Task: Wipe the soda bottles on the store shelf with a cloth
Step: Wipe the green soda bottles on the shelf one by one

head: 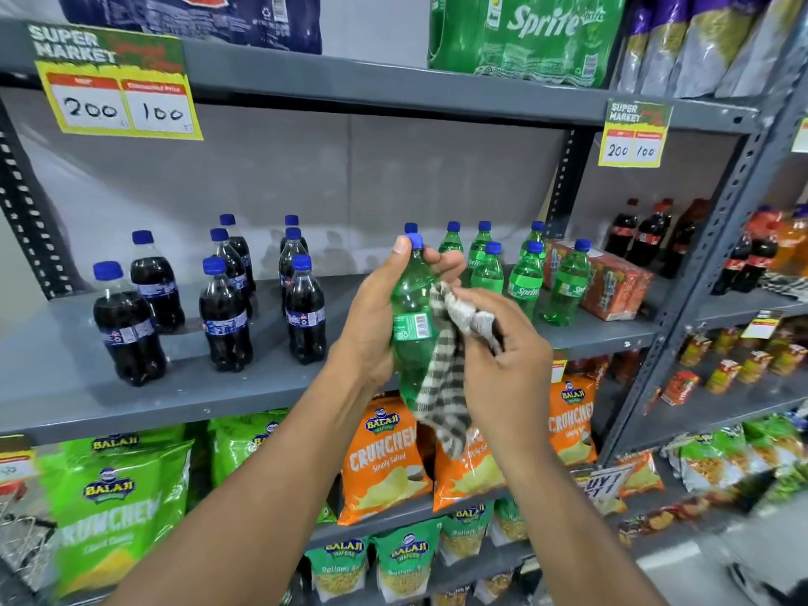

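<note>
My left hand (379,319) was wrapped around a green soda bottle (409,317), thumb up by its blue cap (416,241) and fingers curled behind the neck, holding it upright in the air in front of the grey shelf (183,389) rather than on it. My right hand (503,365) was closed on a striped grey-and-white cloth (446,378), pinching a bunched wad of it against the bottle's right shoulder while the loose tail hung down past the bottle's base. On the shelf behind, I saw a cluster of dark cola bottles (223,314) with blue caps standing to the left, well apart from my hands, and a group of green bottles (524,279) standing to the right, just beside an orange carton pack (607,286). Farther right, red-labelled cola bottles (642,236) stood at the back. Yellow price tags (120,96) hung from the shelf edge above. Below my forearms, orange chip bags (380,461) and green chip bags (118,500) filled the lower shelf.
</note>
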Demonstrator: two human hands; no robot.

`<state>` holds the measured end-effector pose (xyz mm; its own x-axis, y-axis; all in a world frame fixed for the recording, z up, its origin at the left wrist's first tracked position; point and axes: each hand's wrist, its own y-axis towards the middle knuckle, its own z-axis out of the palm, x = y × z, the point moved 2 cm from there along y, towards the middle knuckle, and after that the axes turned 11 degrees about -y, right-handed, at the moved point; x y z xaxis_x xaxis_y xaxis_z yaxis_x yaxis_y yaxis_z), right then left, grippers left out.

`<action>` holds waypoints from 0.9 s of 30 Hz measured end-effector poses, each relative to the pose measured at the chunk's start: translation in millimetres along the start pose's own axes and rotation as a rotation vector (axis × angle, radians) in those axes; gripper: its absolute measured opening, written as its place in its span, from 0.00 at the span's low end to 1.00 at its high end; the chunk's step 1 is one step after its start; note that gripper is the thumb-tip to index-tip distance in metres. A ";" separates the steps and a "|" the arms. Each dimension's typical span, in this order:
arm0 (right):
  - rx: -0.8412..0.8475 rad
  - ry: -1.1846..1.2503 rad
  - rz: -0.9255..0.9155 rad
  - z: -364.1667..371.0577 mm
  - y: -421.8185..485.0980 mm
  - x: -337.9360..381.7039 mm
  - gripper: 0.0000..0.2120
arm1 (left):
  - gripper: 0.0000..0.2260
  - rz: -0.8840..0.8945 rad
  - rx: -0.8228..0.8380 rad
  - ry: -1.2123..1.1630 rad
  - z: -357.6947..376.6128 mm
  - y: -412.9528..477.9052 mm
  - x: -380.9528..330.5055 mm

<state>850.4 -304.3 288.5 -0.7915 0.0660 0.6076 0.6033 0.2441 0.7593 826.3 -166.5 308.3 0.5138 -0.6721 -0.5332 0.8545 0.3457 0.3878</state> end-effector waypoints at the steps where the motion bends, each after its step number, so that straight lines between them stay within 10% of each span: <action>1: 0.007 -0.009 -0.004 0.2 -10.9 -2.5 0.25 | 0.16 0.024 -0.004 0.000 -0.9 1.4 -3.8; 27: 0.193 -0.647 -0.585 12.8 -2.9 22.3 0.21 | 0.16 -0.043 -0.013 0.166 -2.6 15.6 0.3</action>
<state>829.7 -291.2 296.9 -0.9031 0.3987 -0.1598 0.1046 0.5651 0.8184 840.0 -159.6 312.2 0.4811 -0.5695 -0.6665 0.8765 0.3275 0.3528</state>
